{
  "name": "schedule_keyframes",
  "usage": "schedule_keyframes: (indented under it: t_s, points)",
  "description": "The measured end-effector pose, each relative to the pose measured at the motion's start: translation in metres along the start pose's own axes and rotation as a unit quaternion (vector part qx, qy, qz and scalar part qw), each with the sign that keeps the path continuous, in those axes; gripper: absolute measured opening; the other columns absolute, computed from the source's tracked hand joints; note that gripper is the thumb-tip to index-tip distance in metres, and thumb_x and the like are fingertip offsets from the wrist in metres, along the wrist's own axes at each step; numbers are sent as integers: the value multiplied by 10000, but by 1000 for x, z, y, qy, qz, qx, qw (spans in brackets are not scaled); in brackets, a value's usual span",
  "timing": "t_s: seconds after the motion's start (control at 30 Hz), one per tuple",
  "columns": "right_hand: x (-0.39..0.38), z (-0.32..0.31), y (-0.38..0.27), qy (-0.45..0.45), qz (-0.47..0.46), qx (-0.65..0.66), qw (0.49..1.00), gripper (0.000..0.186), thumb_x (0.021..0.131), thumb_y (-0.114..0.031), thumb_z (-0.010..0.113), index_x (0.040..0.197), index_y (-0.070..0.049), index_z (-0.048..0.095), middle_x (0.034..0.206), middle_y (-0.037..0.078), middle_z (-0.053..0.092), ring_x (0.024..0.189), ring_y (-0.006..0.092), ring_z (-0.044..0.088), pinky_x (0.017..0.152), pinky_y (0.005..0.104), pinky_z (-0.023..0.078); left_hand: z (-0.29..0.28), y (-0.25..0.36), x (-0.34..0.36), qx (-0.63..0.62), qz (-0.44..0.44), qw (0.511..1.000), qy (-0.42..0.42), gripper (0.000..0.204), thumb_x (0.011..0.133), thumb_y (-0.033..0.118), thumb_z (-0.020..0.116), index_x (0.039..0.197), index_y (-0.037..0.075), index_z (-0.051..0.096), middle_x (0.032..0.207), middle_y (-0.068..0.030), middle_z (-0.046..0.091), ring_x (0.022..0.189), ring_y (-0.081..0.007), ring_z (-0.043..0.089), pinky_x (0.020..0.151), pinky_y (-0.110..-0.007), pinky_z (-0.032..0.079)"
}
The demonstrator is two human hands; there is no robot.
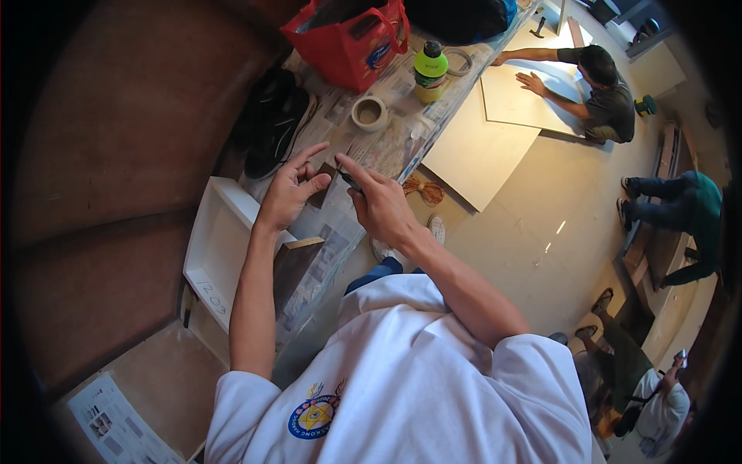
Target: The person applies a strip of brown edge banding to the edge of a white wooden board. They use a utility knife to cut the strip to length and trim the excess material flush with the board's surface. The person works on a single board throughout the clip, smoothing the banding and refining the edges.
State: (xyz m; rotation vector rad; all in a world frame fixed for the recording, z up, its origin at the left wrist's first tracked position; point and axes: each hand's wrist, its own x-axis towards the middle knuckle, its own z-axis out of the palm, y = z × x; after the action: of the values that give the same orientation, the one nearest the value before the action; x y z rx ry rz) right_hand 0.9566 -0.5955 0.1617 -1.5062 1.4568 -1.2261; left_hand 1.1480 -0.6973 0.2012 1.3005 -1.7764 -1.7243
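My left hand (294, 185) is raised over the paper-covered bench (325, 263), index finger stretched, other fingers loosely bent and thumb apart, with nothing visible in it. Just right of it, my right hand (375, 205) grips a small dark object, mostly hidden by its fingers, with the index finger pointing up-left. Behind both hands lies a small dark brown piece (317, 197). Below them a dark board (292, 278) with a pale top edge stands beside a white open box (209, 263).
Along the bench are black shoes (270, 131), a red bag (332, 50), a green bottle (430, 81) and a round cup (369, 116). Pale panels (471, 166) lie on the floor. Three people (607, 108) work to the right. A wooden wall (116, 155) fills the left.
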Motion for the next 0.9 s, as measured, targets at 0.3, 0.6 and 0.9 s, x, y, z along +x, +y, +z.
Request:
schedule_keyframes:
  t_s: [0.3,0.6,0.9]
  points:
    - [5,-23,9,-64,-32,-43,997,616,905,-16,651,1499,-135,546,997,196,682,897,421,684,814,484,554,-14,16,20,9,-48,988,-145,516,973,119,729,1466,89,577,1107,44,660,957,-51,569,905,-225,467]
    - [-6,-18,12,4,-62,-4,998,590,892,-2,649,1471,-75,559,989,222,692,886,427,688,793,476,558,-11,11,35,74,-17,983,-167,416,980,116,708,1382,60,620,1213,6,683,1050,-82,600,927,-262,482]
    - [-2,-28,10,20,-27,-4,999,453,927,-65,682,1377,-67,632,1087,243,728,931,409,720,819,432,569,-6,6,58,141,95,975,-141,123,961,140,720,1015,30,731,948,4,642,874,-85,575,805,-275,452]
